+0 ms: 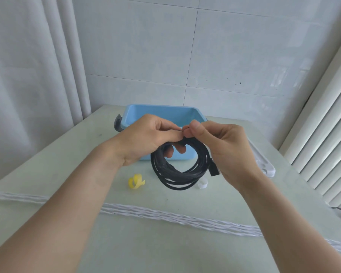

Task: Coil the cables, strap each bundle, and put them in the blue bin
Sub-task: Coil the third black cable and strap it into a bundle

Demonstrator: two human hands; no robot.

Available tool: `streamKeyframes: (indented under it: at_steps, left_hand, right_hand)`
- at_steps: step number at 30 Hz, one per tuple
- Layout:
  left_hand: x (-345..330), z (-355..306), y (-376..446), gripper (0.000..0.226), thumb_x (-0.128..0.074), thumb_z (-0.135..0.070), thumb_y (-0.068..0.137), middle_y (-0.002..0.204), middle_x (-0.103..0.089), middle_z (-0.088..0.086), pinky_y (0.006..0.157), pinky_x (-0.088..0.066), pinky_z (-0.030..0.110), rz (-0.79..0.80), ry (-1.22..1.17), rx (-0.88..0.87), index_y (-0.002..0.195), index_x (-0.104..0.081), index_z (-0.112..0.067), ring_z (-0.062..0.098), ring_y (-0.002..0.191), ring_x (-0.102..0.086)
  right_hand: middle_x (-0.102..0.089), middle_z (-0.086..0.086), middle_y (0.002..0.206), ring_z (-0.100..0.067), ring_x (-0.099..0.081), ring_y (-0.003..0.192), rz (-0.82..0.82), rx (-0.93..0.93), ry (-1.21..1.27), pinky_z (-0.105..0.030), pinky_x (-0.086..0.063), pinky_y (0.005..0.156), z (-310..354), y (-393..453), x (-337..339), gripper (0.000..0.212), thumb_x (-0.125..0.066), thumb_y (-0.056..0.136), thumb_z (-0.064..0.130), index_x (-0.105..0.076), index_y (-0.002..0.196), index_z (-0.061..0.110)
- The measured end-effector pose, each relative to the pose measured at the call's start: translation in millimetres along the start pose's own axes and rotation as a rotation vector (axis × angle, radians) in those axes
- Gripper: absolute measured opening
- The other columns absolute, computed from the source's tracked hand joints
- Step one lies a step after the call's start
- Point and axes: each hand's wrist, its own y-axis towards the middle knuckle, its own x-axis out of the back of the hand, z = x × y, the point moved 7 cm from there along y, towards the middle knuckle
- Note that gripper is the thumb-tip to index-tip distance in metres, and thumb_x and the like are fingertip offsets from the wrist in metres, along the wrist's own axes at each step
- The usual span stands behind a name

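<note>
No readable text, labels or numbers anywhere.

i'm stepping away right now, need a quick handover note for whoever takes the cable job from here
Left hand: grips the top of the coiled black cable, fingers through the loop.
Right hand: pinches at the top of the same coil, seemingly closing a strap there; the strap itself is hard to make out.
Coil is held above the table, in front of the blue bin.
Yellow strap lies on the table; white cable stretched out uncoiled across the near side.
Done: black cable coiled.
Left: finish strapping, bin it, then coil, strap and bin the white cable.
</note>
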Motion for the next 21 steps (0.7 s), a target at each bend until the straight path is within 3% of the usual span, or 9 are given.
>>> streamKeyframes:
  at_steps: [2, 3, 5, 7, 10, 14, 18, 21]
  left_hand:
    - [2, 4, 2, 0.02, -0.06, -0.016, 0.096, 0.072, -0.07, 0.006, 0.05, -0.044, 0.019, -0.048, -0.047, 0.034, 0.091, -0.073, -0.002, 0.014, 0.056, -0.054]
    - [4, 6, 3, 0.02, -0.059, -0.014, 0.096, 0.067, -0.067, 0.005, 0.048, -0.044, 0.019, -0.079, -0.069, 0.048, 0.09, -0.072, 0.001, 0.014, 0.054, -0.053]
    - [5, 13, 5, 0.021, -0.06, -0.012, 0.095, 0.065, -0.065, 0.006, 0.048, -0.044, 0.019, -0.119, -0.087, 0.08, 0.093, -0.071, 0.006, 0.014, 0.052, -0.052]
    - [2, 19, 5, 0.02, -0.063, -0.013, 0.094, 0.071, -0.067, 0.009, 0.053, -0.047, 0.02, -0.096, -0.11, 0.111, 0.097, -0.072, 0.005, 0.015, 0.055, -0.054]
    - [-10, 23, 6, 0.02, -0.063, -0.012, 0.093, 0.08, -0.07, 0.012, 0.061, -0.052, 0.021, 0.029, -0.204, 0.138, 0.103, -0.073, 0.002, 0.015, 0.059, -0.059]
    - [-14, 23, 7, 0.019, -0.061, -0.011, 0.095, 0.082, -0.07, 0.008, 0.061, -0.049, 0.021, 0.087, -0.165, 0.095, 0.107, -0.073, -0.002, 0.013, 0.061, -0.058]
    - [-11, 17, 3, 0.013, -0.064, -0.015, 0.095, 0.079, -0.07, 0.003, 0.06, -0.042, 0.019, 0.114, 0.151, -0.017, 0.095, -0.076, -0.011, 0.013, 0.064, -0.053]
    - [-13, 17, 5, 0.01, -0.067, -0.016, 0.093, 0.076, -0.07, -0.002, 0.063, -0.045, 0.02, 0.07, 0.206, -0.035, 0.095, -0.077, -0.013, 0.009, 0.062, -0.056]
  right_hand:
    - [-0.077, 0.007, 0.09, -0.004, -0.07, 0.086, 0.069, 0.093, -0.16, -0.014, -0.049, 0.074, 7, -1, -3, 0.01, -0.073, 0.09, 0.02, -0.08, 0.088, 0.012]
    - [-0.076, 0.008, 0.093, -0.004, -0.07, 0.091, 0.11, 0.129, -0.233, -0.017, -0.05, 0.081, 10, -1, -6, 0.006, -0.077, 0.086, 0.017, -0.081, 0.09, 0.015]
    - [-0.073, 0.013, 0.098, -0.002, -0.068, 0.099, 0.133, 0.16, -0.393, -0.02, -0.05, 0.093, 9, -1, -9, 0.019, -0.084, 0.078, 0.012, -0.08, 0.094, 0.022]
    - [-0.072, 0.018, 0.093, 0.005, -0.066, 0.092, 0.075, 0.197, -0.553, -0.01, -0.047, 0.086, 10, -1, -8, 0.022, -0.083, 0.078, 0.01, -0.08, 0.091, 0.027]
    - [-0.074, 0.022, 0.081, 0.006, -0.068, 0.08, -0.057, 0.156, -0.51, -0.007, -0.048, 0.067, 9, 0, 2, 0.023, -0.08, 0.082, 0.01, -0.078, 0.077, 0.032]
    - [-0.073, 0.024, 0.074, 0.006, -0.069, 0.067, -0.12, 0.089, -0.421, -0.006, -0.047, 0.057, 2, 2, 10, 0.019, -0.08, 0.082, 0.009, -0.077, 0.077, 0.027]
    - [-0.07, 0.028, 0.075, 0.005, -0.069, 0.069, -0.104, 0.1, -0.463, -0.01, -0.052, 0.064, -2, 0, 3, 0.025, -0.082, 0.081, 0.012, -0.073, 0.073, 0.035]
    - [-0.07, 0.029, 0.075, 0.006, -0.069, 0.071, -0.129, 0.08, -0.469, -0.007, -0.049, 0.064, -7, 3, 7, 0.024, -0.081, 0.081, 0.013, -0.072, 0.073, 0.034]
